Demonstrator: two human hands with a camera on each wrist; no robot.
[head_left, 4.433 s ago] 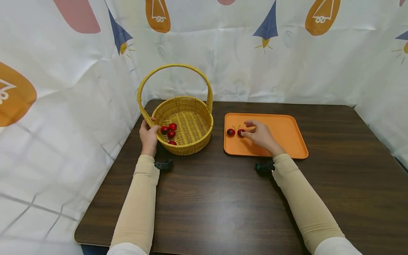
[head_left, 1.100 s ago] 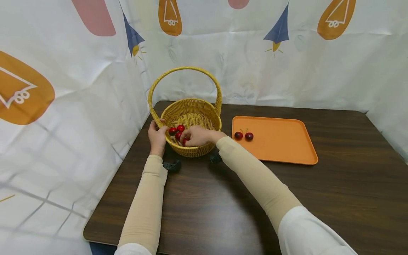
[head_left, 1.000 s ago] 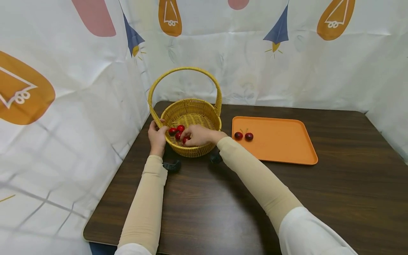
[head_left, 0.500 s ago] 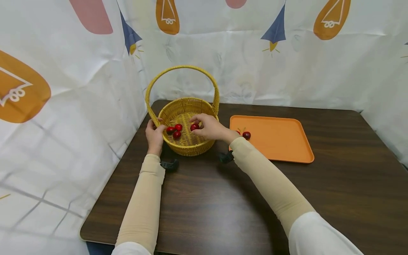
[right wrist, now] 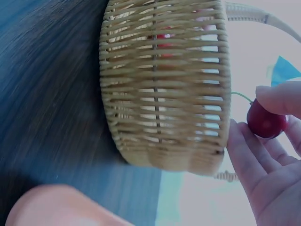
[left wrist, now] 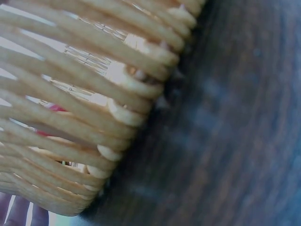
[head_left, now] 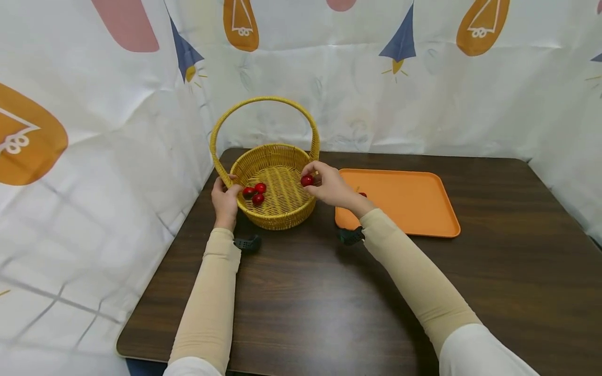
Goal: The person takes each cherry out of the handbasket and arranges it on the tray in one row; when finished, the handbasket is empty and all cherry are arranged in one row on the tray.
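Note:
In the head view, my right hand (head_left: 329, 185) pinches a dark red cherry (head_left: 307, 180) over the right rim of a yellow wicker basket (head_left: 301, 206). The right wrist view shows that cherry (right wrist: 266, 120) between thumb and fingers, its green stem pointing toward the basket wall (right wrist: 164, 94). My left hand (head_left: 226, 203) grips the basket's left rim at the foot of the tall handle. Inside the basket, near that hand, lie three red cherries (head_left: 258, 199). The left wrist view is filled by the woven basket side (left wrist: 70, 94), with fingertips (left wrist: 18, 209) at the lower left corner.
An orange tray (head_left: 404, 201) lies to the right of the basket. A cherry (head_left: 362, 195) on it is mostly hidden behind my right wrist. The dark wooden table (head_left: 301, 303) meets a patterned white curtain (head_left: 348, 104) at the back and left.
My right hand has come from the tray into the basket, then lifted a cherry from among those there and moved right with it to the rim. The left hand keeps its grip.

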